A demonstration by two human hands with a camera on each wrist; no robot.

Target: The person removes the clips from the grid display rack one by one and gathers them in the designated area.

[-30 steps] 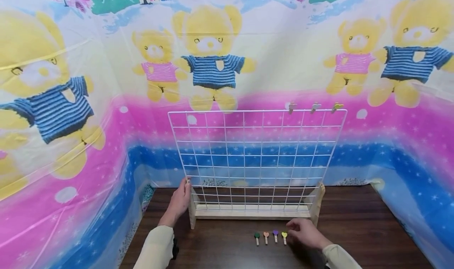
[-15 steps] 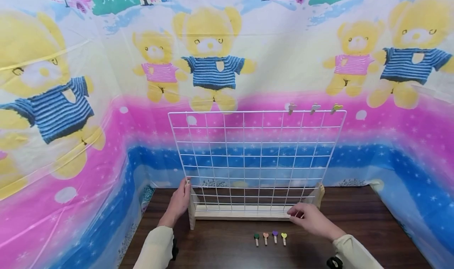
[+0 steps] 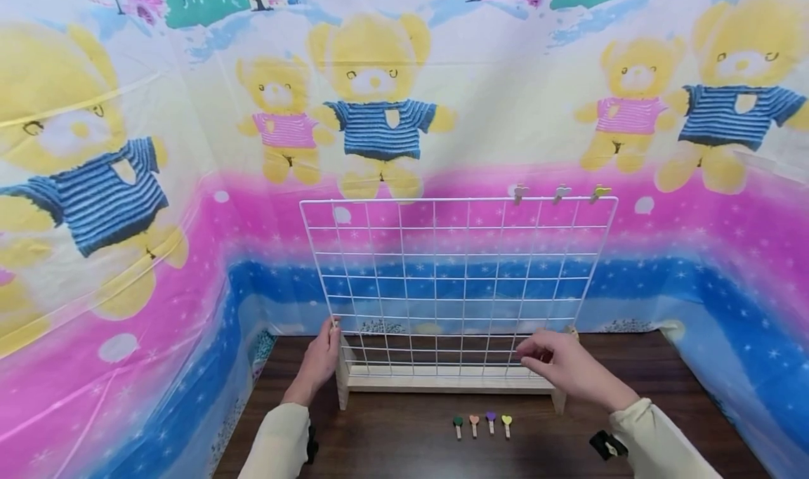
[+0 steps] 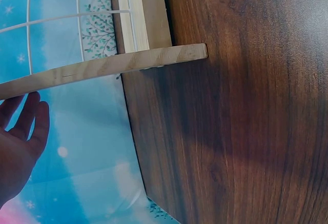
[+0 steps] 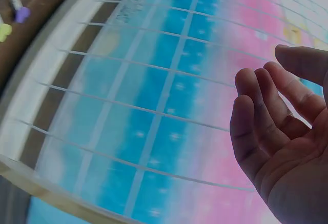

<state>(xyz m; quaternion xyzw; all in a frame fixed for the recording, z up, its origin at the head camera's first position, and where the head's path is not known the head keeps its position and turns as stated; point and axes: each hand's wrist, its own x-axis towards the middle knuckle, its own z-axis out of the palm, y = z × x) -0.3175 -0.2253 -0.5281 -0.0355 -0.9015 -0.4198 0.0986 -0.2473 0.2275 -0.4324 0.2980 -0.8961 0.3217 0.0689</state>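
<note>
A white wire grid stands upright in a wooden base. My left hand rests at the base's left side post; in the left wrist view its fingertips touch the post's outer face. In front of the grid's lower right part is my right hand, fingers loosely bent, with nothing seen between them in the right wrist view. Small wooden clothespins with heart tops lie in a row on the table: green, orange, purple and yellow.
Clipped on the grid's top wire, toward the right, are a pale pink clothespin, a whitish clothespin and a yellow-green clothespin. The dark wooden table ends against a bear-print cloth behind and at both sides.
My right hand has risen from beside the yellow clothespin, moving up and slightly right in front of the grid. The left hand stays at the post; the row of clothespins looks the same.
</note>
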